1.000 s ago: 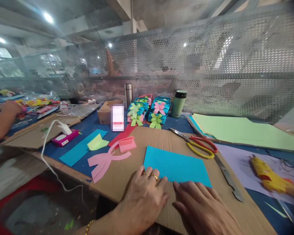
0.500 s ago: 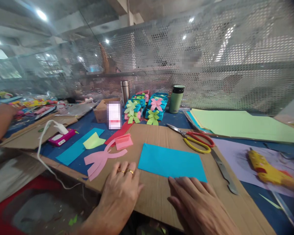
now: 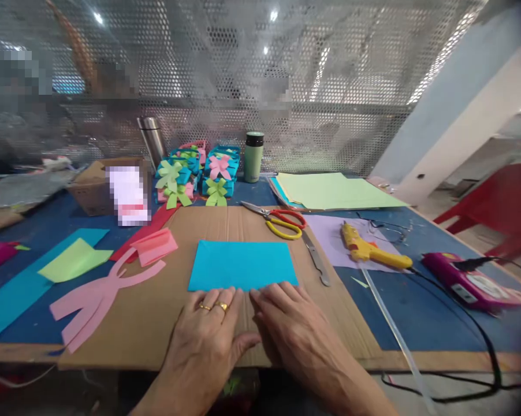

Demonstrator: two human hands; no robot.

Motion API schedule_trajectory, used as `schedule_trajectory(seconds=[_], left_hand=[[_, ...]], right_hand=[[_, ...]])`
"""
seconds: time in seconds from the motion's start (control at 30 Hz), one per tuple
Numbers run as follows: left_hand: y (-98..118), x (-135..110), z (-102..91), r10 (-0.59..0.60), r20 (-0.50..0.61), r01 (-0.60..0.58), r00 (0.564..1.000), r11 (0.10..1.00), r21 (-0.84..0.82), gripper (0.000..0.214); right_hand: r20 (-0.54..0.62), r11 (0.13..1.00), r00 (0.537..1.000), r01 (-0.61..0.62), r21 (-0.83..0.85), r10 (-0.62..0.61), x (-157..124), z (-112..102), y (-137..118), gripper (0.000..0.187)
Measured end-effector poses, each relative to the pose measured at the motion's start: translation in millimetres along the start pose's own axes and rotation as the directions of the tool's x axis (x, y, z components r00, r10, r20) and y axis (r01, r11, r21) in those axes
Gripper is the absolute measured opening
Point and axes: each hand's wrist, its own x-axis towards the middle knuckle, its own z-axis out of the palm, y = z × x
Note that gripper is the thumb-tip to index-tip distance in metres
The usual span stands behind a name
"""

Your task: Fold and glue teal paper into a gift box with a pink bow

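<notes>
A blue sheet of paper [image 3: 245, 263] lies flat on a brown cardboard sheet [image 3: 143, 323]. Along its near edge rests my left hand [image 3: 211, 329], fingers flat and together, thumb out to the side, two rings showing. Beside it my right hand [image 3: 293, 320] lies with its fingertips on the same near edge, fingers slightly bent. Neither hand grips anything, though the right thumb is hidden. Right of the paper are scissors [image 3: 282, 222] with red and yellow handles and a metal knife blade [image 3: 316, 257]. Pink paper cutouts [image 3: 107, 286] and a folded pink piece [image 3: 156, 245] lie on the left.
On the right are a yellow glue gun [image 3: 360, 247] with a clear glue stick, a purple sheet [image 3: 325, 225] and a magenta power strip [image 3: 472, 283]. At the back stand small paper baskets with bows [image 3: 219, 173], a green tumbler [image 3: 253, 159], a steel flask [image 3: 153, 141] and a cardboard box [image 3: 89, 188].
My view has turned to the right. My left hand has moved in to the paper's near edge, close beside my right hand. The co-worker's arm at the left and the hand at the glue gun are gone from view.
</notes>
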Motion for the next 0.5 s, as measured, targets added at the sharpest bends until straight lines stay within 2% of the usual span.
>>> schedule_trajectory(seconds=[0.17, 0.37, 0.5], left_hand=[[2, 1, 0.3, -0.038, 0.071, 0.037, 0.997, 0.999, 0.024, 0.055], [2, 5, -3.0, -0.063, 0.16, 0.061, 0.985, 0.998, 0.019, 0.047], [2, 10, -7.1, -0.078, 0.24, 0.08, 0.968, 0.997, 0.0, 0.046]], right_hand=[[-0.045, 0.999, 0.998, -0.033, 0.024, 0.035, -12, -5, 15, 0.022], [-0.082, 0.985, 0.997, -0.001, -0.174, -0.013, -38, -24, 36, 0.027], [-0.117, 0.954, 0.993, -0.068, -0.291, 0.035, -33, -34, 30, 0.028]])
